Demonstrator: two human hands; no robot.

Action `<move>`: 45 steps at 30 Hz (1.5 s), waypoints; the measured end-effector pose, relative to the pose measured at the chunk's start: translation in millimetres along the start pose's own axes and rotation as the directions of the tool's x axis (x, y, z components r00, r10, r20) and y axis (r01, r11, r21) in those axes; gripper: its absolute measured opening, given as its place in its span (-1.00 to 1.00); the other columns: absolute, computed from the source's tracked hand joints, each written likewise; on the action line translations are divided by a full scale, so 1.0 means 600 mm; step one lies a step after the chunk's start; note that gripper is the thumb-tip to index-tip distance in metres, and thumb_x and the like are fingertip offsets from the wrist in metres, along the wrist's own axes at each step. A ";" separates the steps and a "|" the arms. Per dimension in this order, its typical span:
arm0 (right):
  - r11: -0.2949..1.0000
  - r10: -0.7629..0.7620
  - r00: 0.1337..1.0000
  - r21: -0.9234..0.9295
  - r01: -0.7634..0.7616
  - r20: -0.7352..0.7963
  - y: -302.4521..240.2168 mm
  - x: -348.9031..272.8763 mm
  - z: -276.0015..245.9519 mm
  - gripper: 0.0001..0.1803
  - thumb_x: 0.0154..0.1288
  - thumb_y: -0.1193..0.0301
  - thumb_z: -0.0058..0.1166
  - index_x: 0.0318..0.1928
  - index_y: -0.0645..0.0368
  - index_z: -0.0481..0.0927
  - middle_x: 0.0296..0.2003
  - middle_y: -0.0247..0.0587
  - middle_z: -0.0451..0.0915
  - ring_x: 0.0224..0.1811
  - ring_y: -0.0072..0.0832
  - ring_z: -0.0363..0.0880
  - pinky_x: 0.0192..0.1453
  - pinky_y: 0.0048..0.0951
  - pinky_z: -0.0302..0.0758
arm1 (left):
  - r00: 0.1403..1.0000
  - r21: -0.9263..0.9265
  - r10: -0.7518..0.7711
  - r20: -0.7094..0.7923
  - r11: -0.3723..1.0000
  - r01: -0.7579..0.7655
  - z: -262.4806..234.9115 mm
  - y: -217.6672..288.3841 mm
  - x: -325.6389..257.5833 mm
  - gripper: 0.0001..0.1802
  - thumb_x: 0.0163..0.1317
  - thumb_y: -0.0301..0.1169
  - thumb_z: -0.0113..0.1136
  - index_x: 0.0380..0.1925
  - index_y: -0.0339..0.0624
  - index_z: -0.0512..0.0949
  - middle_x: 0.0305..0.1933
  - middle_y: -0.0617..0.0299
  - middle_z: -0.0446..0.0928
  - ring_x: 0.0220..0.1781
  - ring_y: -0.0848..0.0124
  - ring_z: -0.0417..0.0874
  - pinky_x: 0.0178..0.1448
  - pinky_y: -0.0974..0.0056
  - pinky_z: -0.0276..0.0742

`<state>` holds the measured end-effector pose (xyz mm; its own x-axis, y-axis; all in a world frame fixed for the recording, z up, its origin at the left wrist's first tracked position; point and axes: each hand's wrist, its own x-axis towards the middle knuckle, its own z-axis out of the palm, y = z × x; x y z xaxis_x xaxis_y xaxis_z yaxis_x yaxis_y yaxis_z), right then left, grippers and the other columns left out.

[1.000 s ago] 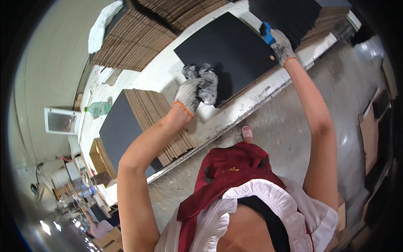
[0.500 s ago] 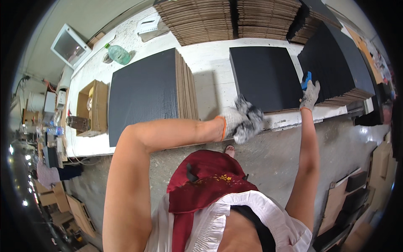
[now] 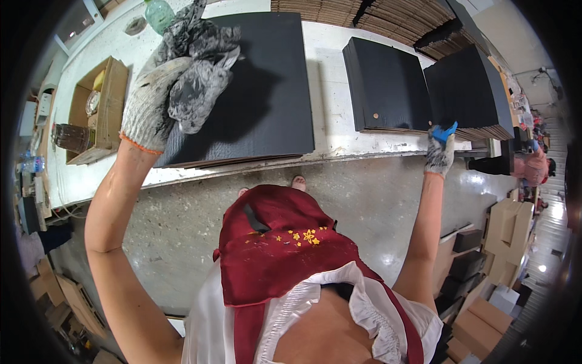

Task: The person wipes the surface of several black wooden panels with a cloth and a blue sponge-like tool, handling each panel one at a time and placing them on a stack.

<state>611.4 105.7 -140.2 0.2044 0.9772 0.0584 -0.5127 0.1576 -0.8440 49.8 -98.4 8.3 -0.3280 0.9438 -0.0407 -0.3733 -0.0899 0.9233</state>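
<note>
Risk I see: my gloved left hand (image 3: 150,106), fisted around the crumpled grey rag (image 3: 197,73), could smear the big black corrugated sheet (image 3: 254,103); my right hand (image 3: 439,153), pinching the far black sheet stack's (image 3: 467,91) corner, could tip it.

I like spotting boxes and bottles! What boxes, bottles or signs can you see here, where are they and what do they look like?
Open cardboard box: table's left end, brown, holding small items.
Bottle: table's far edge, green, see-through.
Flat cardboard stacks: far side, brown, ribbed edges.
Cartons: floor at lower right, brown and black.
No readable signs or screens.
</note>
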 end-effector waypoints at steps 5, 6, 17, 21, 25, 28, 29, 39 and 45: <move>0.817 0.263 0.920 0.441 -0.372 0.289 0.032 -0.028 -0.084 -0.46 0.41 0.29 -0.07 0.34 0.16 0.26 0.21 -0.05 0.41 0.24 -0.19 0.40 0.24 -0.12 0.46 | 0.996 0.633 0.085 -0.013 0.772 -0.058 -0.045 -0.018 -0.007 -0.37 0.14 -0.61 0.20 0.27 -0.24 0.34 0.12 0.12 0.55 -0.06 0.47 0.61 0.03 0.41 0.57; 0.716 0.307 0.881 0.523 -0.462 0.359 0.035 -0.035 -0.076 -0.48 0.42 0.31 -0.09 0.34 0.16 0.26 0.24 -0.07 0.40 0.27 -0.20 0.38 0.27 -0.13 0.44 | 0.998 0.870 0.051 0.021 0.491 -0.043 -0.041 -0.011 -0.009 -0.33 0.11 -0.64 0.20 0.29 -0.14 0.35 0.15 0.12 0.53 -0.07 0.46 0.61 0.04 0.43 0.57; 0.976 0.203 0.939 -0.132 -0.172 0.277 0.005 -0.280 0.348 -0.40 0.40 0.25 -0.02 0.32 0.32 0.21 0.21 0.06 0.36 0.27 -0.15 0.35 0.35 -0.05 0.32 | 0.818 0.857 0.302 0.490 0.003 -0.515 -0.076 -0.026 0.143 -0.45 -0.05 -0.50 0.03 0.07 -0.13 0.53 0.05 0.04 0.55 0.10 0.10 0.55 0.23 0.17 0.46; 0.923 -0.009 0.961 -0.368 0.114 0.275 0.070 -0.365 0.522 -0.31 0.40 0.35 -0.05 0.39 0.42 0.03 0.35 0.18 0.16 0.39 -0.13 0.19 0.48 -0.23 0.08 | 0.963 0.981 0.185 0.195 -0.015 -0.195 0.008 -0.001 0.219 -0.39 0.01 -0.27 0.07 0.17 -0.04 0.49 0.08 0.02 0.57 0.06 0.13 0.62 0.16 0.18 0.51; 0.868 -0.196 0.942 -0.400 0.295 0.271 0.119 -0.384 0.547 -0.31 0.39 0.37 -0.09 0.40 0.42 0.00 0.34 0.24 0.13 0.42 -0.12 0.13 0.47 -0.22 0.06 | 0.753 0.809 0.297 0.587 -0.182 -0.559 0.053 -0.080 0.225 -0.55 0.13 -0.05 0.14 0.04 0.17 0.58 0.08 0.27 0.55 0.16 0.26 0.52 0.26 0.12 0.39; 0.863 -0.325 0.917 -0.323 0.388 0.233 0.123 -0.390 0.526 -0.31 0.38 0.40 -0.15 0.40 0.42 -0.06 0.36 0.25 0.07 0.43 -0.10 0.09 0.49 -0.17 0.02 | 0.412 0.422 0.255 0.875 0.019 -0.907 0.070 -0.124 0.166 -0.52 0.17 0.00 0.16 0.02 0.04 0.59 0.17 0.15 0.51 0.24 0.17 0.47 0.33 0.08 0.35; 0.883 -0.320 0.922 -0.284 0.373 0.217 0.125 -0.389 0.521 -0.31 0.38 0.40 -0.15 0.40 0.43 -0.05 0.36 0.25 0.07 0.43 -0.10 0.09 0.49 -0.16 0.01 | 0.357 0.342 0.149 0.922 0.118 -0.932 0.075 -0.124 0.131 -0.54 0.26 -0.03 0.08 0.08 0.04 0.56 0.24 0.10 0.46 0.31 0.20 0.42 0.41 0.08 0.26; 0.918 -0.221 0.965 -0.304 0.256 0.145 0.117 -0.393 0.526 -0.35 0.33 0.44 -0.17 0.37 0.44 0.02 0.31 0.22 0.18 0.37 -0.10 0.21 0.48 -0.16 0.08 | 0.953 0.841 -0.063 0.296 0.490 -0.229 -0.131 0.025 0.151 -0.41 0.22 -0.27 0.09 0.29 -0.05 0.36 0.39 0.09 0.30 0.41 0.14 0.30 0.45 0.09 0.25; 0.923 -0.209 0.969 -0.301 0.240 0.131 0.122 -0.383 0.535 -0.36 0.31 0.50 -0.20 0.37 0.45 0.04 0.35 0.16 0.16 0.41 -0.15 0.15 0.49 -0.21 0.02 | 0.816 0.818 0.122 0.565 0.049 -0.573 -0.042 -0.036 0.226 -0.45 0.14 -0.25 0.16 0.17 -0.10 0.45 0.27 0.05 0.42 0.31 0.16 0.42 0.39 0.16 0.31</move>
<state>259.1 -61.7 -43.9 0.1960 0.9327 0.3027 -0.1730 0.3367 -0.9256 -8.5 23.3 -26.5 0.1768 0.9389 0.2954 0.8795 -0.2854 0.3809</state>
